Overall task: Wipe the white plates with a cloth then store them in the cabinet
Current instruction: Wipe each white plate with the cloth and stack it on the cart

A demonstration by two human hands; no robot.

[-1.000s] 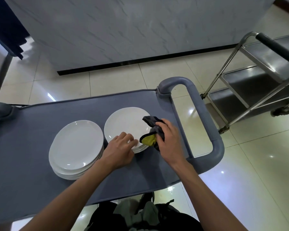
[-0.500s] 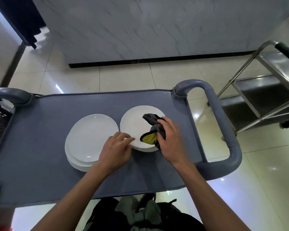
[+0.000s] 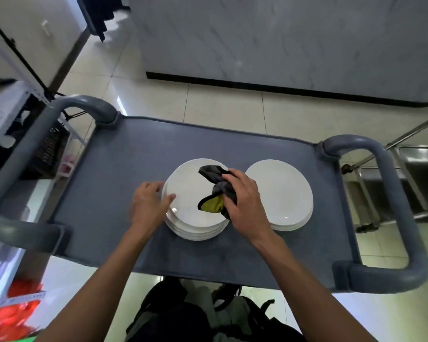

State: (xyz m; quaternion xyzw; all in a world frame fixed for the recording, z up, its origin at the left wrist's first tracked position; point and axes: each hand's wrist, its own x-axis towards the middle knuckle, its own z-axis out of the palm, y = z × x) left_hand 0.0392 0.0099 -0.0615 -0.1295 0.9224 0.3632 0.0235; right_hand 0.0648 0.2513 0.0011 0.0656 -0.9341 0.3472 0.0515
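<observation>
1. Broad grey plastic service cart (image 3: 124, 154) with looped handles at left and right ends, filling the middle of the view; shiny cream floor tiles all round, a marble-look wall panel beyond the far edge.
2. Stainless steel trolley (image 3: 415, 169) just beyond the cart's right handle, only partly in view.
3. Taller stack of round white ceramic plates (image 3: 185, 191) at the cart's centre — now the stack under both hands. Half a second ago both hands were on the other stack, with this one lying untouched to their left.
4. Lower stack of round white ceramic plates (image 3: 284, 193) just to the right of the first, close beside it but untouched.
5. Right hand (image 3: 245, 203) curled round a bunched dark grey cloth with a yellow-green underside (image 3: 215, 193), pressing it onto the right part of the taller stack's top plate.
6. Left hand (image 3: 148, 203) at that stack's left rim, thumb laid over the top plate's edge, fingers curled down beside the rim — steadying or gripping it.
7. Reading of the change: probably wiping moved on to a fresh stack, the top plate being the one in hand. No cabinet in sight, so storing appears not yet begun; most of the task likely ahead.
</observation>
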